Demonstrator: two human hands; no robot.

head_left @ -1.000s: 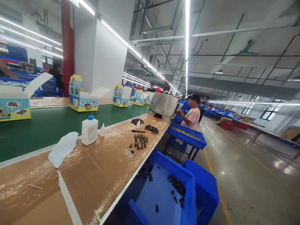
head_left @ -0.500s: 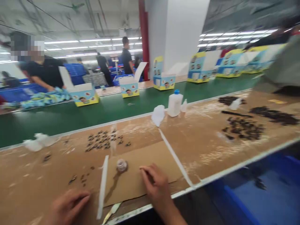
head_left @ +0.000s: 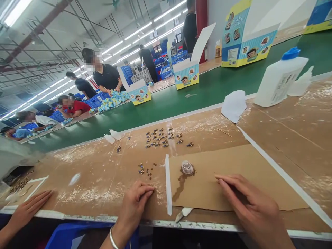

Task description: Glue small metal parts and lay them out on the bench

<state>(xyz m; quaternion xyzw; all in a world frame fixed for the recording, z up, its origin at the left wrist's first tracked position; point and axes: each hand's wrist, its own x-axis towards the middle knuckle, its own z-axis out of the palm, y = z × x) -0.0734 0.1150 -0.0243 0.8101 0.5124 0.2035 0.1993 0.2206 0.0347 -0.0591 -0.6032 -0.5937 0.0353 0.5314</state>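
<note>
My gaze has swung back to the worktop: my left hand rests loosely curled and empty, small brown parts just ahead of its fingertips, and my right hand lies open on the cardboard near the clear cap.

Both hands are bare, without gloves. The left hand has a thin silver bangle round its wrist. The right hand shows no ring, band or sleeve, its forearm uncovered.

Bright overhead tube lights, sharp centre, wide-angle stretching at edges.
</note>
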